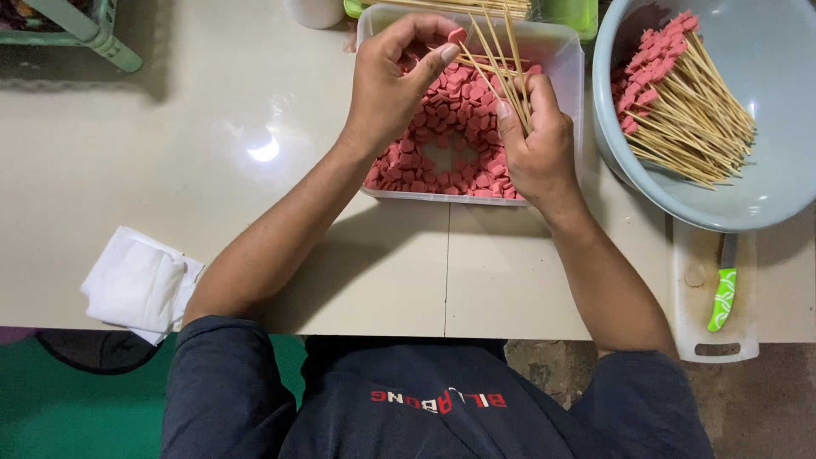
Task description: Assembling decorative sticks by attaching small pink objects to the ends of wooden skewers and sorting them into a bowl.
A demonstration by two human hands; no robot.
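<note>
My right hand point(537, 143) grips a fan of thin bamboo skewers point(501, 53) over a clear rectangular tub point(561, 44). The tub holds several pink round slices point(450, 127). My left hand point(393, 81) hovers above the tub and pinches one pink slice point(457, 36) between thumb and fingers, right at the tips of the skewers. To the right, a pale blue bowl point(769, 161) holds finished skewers point(680, 106) with pink slices threaded at their ends.
A white cutting board point(710, 331) with a green-handled knife point(723, 297) lies at the table's right front edge, partly under the bowl. A folded white cloth point(136, 285) sits at the left front edge. More skewers and a green container stand behind the tub.
</note>
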